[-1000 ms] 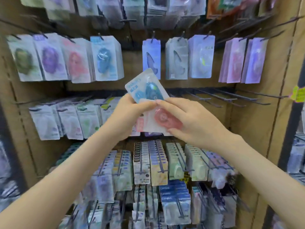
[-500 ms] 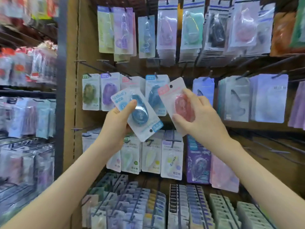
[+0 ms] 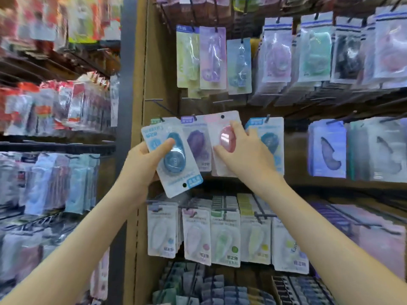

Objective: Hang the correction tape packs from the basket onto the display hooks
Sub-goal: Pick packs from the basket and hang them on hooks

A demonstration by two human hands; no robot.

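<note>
Left hand (image 3: 141, 164): blue pack (image 3: 174, 157) was gripped, thumb laid across the blister front, other fingers curled behind the card.
Blue pack: was held tilted in front of the left end of the middle display row. Hang hole was pointed down and right, so the card was seen inverted. White print on its blue bands was too blurred to be read.
Right hand (image 3: 244, 155): pink pack (image 3: 224, 139) was pinched at its blister, thumb below, fingers wrapped over the right edge.
Pink pack: was held upright, hang hole on top, against the row between a hung purple pack (image 3: 196, 142) and a hung teal pack (image 3: 269, 139). Whether it was on a hook could not be told.
Bare hooks (image 3: 163, 106): wire, seen just above that row at the left.
Top row: "PLUS" was read on the header of a green pack (image 3: 185, 56).
Lower row: white packs (image 3: 224, 238) were hung, with 修正带 printed near the bottom edge.
Left shelving (image 3: 55, 106): was blurred, and no text could be read.
</note>
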